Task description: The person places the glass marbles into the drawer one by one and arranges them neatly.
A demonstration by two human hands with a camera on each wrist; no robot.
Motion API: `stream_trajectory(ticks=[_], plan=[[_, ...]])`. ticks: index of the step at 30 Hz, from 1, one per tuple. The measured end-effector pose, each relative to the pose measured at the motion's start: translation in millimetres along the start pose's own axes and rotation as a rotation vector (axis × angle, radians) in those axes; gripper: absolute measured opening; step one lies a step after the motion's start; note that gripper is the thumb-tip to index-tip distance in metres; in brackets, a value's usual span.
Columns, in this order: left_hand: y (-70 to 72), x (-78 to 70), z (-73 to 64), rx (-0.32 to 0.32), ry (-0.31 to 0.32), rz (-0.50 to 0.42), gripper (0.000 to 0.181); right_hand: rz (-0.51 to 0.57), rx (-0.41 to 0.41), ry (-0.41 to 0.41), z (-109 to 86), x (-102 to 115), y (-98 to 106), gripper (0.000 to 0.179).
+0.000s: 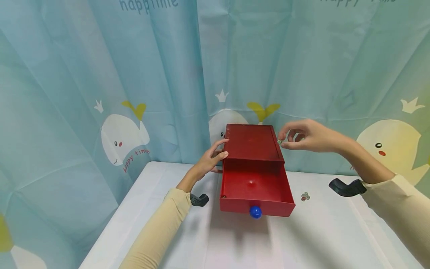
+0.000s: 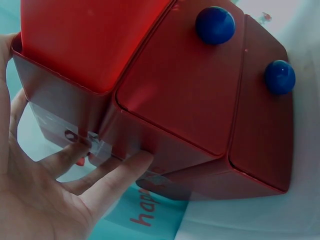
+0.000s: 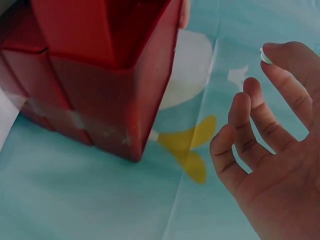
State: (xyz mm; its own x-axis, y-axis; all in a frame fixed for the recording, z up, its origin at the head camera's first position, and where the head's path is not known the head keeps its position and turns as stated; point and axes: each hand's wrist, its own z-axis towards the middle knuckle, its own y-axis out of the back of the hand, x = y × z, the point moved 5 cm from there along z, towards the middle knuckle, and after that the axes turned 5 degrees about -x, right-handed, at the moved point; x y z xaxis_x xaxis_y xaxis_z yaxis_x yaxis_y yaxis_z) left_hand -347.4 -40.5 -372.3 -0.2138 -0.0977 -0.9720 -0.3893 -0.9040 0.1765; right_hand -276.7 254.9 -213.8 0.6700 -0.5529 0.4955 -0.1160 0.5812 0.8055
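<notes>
A red drawer cabinet stands on the table with its top drawer pulled out toward me. My left hand rests on the cabinet's left side; in the left wrist view its fingers lie spread and nearly straight along the wall, close to strips of clear tape. Beside the cabinet's upper right edge, my right hand pinches a small round green-and-white piece between thumb and index finger. The other fingers of that hand are loosely bent.
Several small round pieces, one reddish, lie on the white table right of the drawer. A blue knob juts from the drawer front. Two lower drawers with blue knobs are closed. A pale blue curtain hangs behind.
</notes>
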Motion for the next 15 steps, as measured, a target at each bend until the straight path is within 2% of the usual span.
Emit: stream_trajectory(ticks=[7,15], plan=[[0.5,0.2,-0.2,0.003,-0.006,-0.001,0.061,0.021,0.078,0.072,25.7,14.8,-17.0,0.016],[0.5,0.8,0.6,0.000,-0.009,-0.001,0.061,0.019,0.129,0.081,49.6,25.8,-43.3,0.017]])
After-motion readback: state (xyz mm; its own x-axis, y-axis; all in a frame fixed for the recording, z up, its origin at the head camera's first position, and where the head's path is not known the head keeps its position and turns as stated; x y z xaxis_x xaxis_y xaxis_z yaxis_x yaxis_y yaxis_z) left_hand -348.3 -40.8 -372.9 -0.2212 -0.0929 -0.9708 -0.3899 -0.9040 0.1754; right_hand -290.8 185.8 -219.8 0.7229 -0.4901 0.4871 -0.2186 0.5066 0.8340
